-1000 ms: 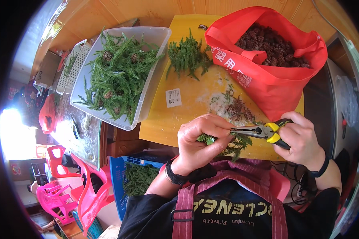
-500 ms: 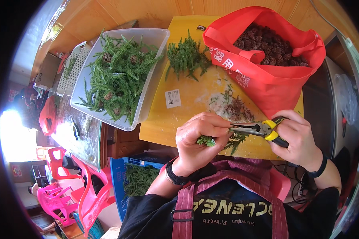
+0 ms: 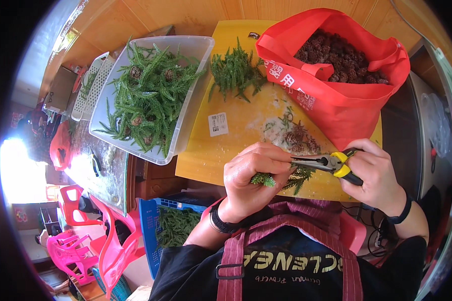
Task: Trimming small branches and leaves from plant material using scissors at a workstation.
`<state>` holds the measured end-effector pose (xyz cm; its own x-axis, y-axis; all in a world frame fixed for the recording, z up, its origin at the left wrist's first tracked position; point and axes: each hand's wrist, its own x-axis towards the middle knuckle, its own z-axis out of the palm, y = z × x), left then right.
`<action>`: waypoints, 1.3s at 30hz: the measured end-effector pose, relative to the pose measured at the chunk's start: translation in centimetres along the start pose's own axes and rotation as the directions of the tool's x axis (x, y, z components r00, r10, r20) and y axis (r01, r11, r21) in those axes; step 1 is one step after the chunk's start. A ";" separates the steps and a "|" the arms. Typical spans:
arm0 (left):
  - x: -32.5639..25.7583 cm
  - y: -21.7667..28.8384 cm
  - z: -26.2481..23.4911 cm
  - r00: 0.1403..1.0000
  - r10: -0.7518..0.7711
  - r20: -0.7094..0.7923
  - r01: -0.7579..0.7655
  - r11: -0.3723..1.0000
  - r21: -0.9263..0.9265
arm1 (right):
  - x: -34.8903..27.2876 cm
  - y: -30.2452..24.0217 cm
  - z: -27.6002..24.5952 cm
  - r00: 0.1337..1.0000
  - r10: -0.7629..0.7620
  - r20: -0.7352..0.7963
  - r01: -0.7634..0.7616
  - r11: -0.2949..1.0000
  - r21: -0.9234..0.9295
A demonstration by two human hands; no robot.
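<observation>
My left hand point(image 3: 256, 173) is closed around a green artificial pine sprig point(image 3: 299, 179), whose needles stick out on both sides of the fingers. In my right hand point(image 3: 371, 168) are yellow and black pliers point(image 3: 339, 164), their jaws reaching to my left fingertips and parted a little. What lies between the jaws is hard to make out. Just beyond the hands, a pine cone point(image 3: 293, 142) and loose twig bits lie on the yellow board point(image 3: 226, 155). A pile of green sprigs point(image 3: 237, 71) rests farther back on it.
To the left stands a clear plastic bin point(image 3: 183, 135) filled with sprigs and cones. A red bag point(image 3: 344, 113) of pine cones point(image 3: 331, 55) sits at the back right. Below the bin, a blue crate point(image 3: 148, 226) holds more greenery. Pink chairs point(image 3: 118, 246) stand at the lower left.
My left hand has shifted very slightly to the right with the sprig. The pliers stay at its fingertips, almost unmoved.
</observation>
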<state>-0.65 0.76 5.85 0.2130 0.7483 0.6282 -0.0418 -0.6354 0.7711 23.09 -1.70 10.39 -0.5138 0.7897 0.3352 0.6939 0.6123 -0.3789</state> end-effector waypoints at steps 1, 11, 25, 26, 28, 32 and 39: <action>-0.1 0.0 0.0 1.000 -0.001 0.000 0.001 1.000 0.000 | 0.0 0.0 0.0 1.000 -0.004 0.001 0.004 1.000 0.007; -0.1 0.0 0.0 1.000 0.014 0.008 -0.014 1.000 0.025 | -0.3 0.2 0.1 0.998 -0.062 -0.029 0.059 0.995 -0.086; 0.1 -0.3 -0.2 0.977 0.204 0.055 -0.210 0.971 0.117 | -0.3 1.3 -1.0 1.000 -0.020 -0.024 0.021 1.000 0.018; 0.0 0.1 -0.3 0.984 0.169 0.064 -0.177 0.970 0.164 | -0.3 1.3 -1.1 1.000 -0.031 -0.006 0.031 1.000 0.002; -0.2 0.2 -0.2 0.989 0.133 0.068 -0.145 0.967 0.210 | -0.2 1.5 -1.1 0.999 -0.046 -0.001 0.046 0.999 -0.005; 0.0 -0.3 -0.1 0.976 0.212 0.048 -0.216 0.970 0.108 | 0.1 1.7 -1.1 0.996 -0.088 0.014 0.089 0.996 -0.032; 0.2 -0.4 -0.2 0.969 0.225 0.103 -0.223 0.974 -0.035 | 0.8 1.9 -1.8 0.987 -0.143 0.075 0.147 0.988 -0.046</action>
<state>-0.80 1.20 5.64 0.2971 0.5624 0.7716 -0.1226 -0.7790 0.6150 24.85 0.02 11.48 -0.6443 0.6946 0.3201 0.6335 0.7192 -0.2854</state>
